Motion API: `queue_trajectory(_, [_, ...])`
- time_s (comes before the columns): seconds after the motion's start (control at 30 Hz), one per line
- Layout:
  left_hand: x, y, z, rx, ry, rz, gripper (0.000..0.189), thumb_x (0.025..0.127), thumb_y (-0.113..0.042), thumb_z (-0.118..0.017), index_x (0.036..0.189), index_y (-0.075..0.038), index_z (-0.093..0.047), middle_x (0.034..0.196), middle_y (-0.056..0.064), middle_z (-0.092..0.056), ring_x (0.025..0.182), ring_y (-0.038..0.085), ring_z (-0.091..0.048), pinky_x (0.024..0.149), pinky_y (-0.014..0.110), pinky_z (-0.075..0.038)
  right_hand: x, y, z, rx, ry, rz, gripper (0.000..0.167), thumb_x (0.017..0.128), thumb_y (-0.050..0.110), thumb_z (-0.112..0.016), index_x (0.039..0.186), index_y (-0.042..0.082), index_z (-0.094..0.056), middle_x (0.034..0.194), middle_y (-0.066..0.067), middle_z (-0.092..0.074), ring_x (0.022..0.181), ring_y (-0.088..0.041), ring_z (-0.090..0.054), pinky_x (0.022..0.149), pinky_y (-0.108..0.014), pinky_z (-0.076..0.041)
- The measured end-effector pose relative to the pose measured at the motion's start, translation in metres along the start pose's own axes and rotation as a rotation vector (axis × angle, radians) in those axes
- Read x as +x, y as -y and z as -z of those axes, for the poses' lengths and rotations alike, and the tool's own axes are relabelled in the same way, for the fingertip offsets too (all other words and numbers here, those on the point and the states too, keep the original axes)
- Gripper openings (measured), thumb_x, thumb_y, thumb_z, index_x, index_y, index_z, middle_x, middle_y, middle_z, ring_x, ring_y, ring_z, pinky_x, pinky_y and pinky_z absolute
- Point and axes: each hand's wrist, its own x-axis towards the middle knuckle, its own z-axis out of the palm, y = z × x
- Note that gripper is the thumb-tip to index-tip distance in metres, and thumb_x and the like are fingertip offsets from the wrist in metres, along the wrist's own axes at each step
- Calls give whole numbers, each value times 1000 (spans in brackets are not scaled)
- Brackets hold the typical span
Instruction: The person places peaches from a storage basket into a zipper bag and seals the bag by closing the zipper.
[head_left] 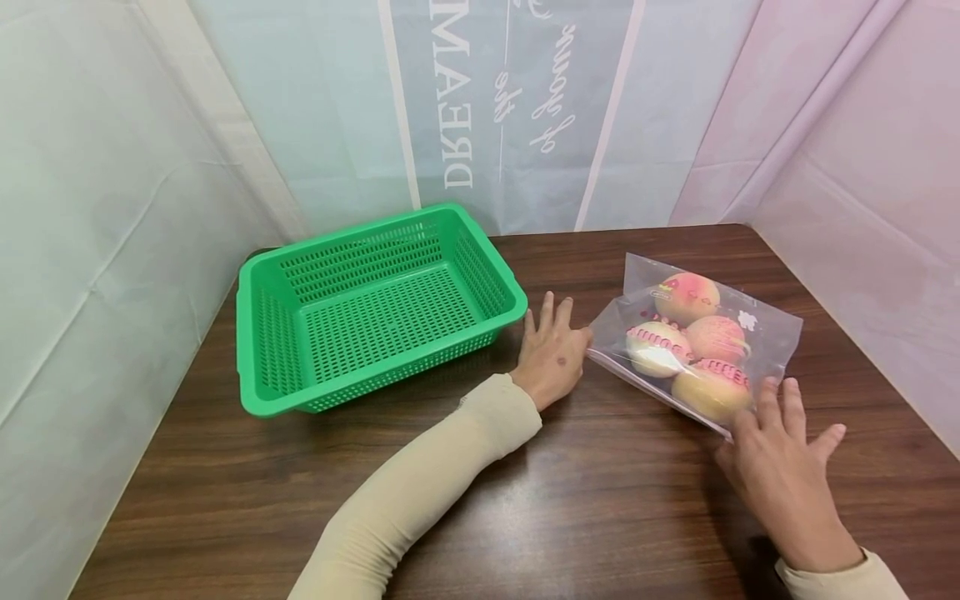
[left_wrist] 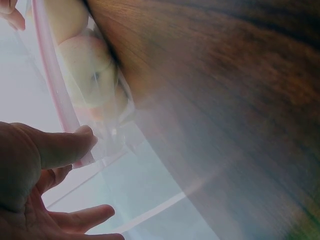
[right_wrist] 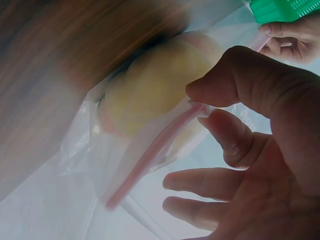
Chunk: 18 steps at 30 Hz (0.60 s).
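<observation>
A clear zip bag (head_left: pixel 637 279) with several pink-and-yellow peaches (head_left: pixel 693 296) inside sits on the right half of the table, its zip edge facing the person. My left hand (head_left: pixel 551 354) pinches the left end of that edge between thumb and index finger, the other fingers spread. At the edge's opposite end, my right hand (head_left: pixel 787 467) pinches the pink zip strip (right_wrist: pixel 160 142) with thumb and index finger, as the right wrist view shows. The left wrist view has the strip running up from the left thumb, with peaches beside it.
A green plastic basket (head_left: pixel 382 367) with slotted walls stands at the back left, close to the left hand's fingertips. Underneath is a dark wood-grain table (head_left: pixel 600 517). Pale curtains (head_left: pixel 330 108) hang behind and along both sides; the back one carries white lettering.
</observation>
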Motion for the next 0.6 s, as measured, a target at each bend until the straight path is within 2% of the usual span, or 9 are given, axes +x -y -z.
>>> queue_trajectory(0.1, [1,0,0,-5,6,4,14,87,-23,-78,100,-24,-73,153,17,-39,148,44,-20,111,63,-28,-1,-2,1,5,9,-11,35,67,2,-75,84,-13,-48,134,-49,-33,141,-59,-14,85,-92,-4])
queue_trajectory(0.33, [1,0,0,-8,9,6,9,89,-21,-76,96,-24,-72,152,17,-39,148,44,-20,111,63,-28,-6,-8,4,23,34,-49,35,69,1,-73,93,-14,-52,136,-50,-31,143,-58,-9,86,-91,0])
queue_trajectory(0.6, [1,0,-1,-4,-3,1,11,91,-20,-73,101,-23,-74,152,18,-40,147,44,-21,110,64,-29,-11,-14,5,24,8,-51,32,67,0,-72,83,-11,-47,135,-51,-32,143,-58,-11,85,-91,0])
